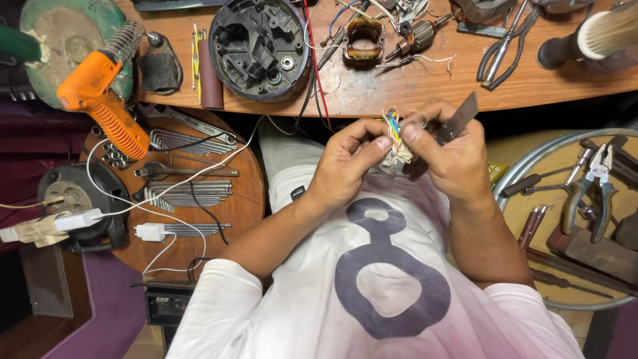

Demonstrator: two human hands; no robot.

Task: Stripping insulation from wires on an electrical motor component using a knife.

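- No packages, signs or screens visible on the desk (412, 93) or on the round side stand.
- Small yellow-green printed scrap (496, 172) at the right, just below the desk edge, beside the right wrist; shape mostly hidden, could be a label or wrapper, cannot tell.
- Large dark figure (382, 266) printed on the white shirt, rounded with two openings.

1 view only, from a camera worn on the person's head; it looks steeply down over the chest and lap, close to both raised hands; the wooden tabletop (412, 86) crosses the frame's upper edge.
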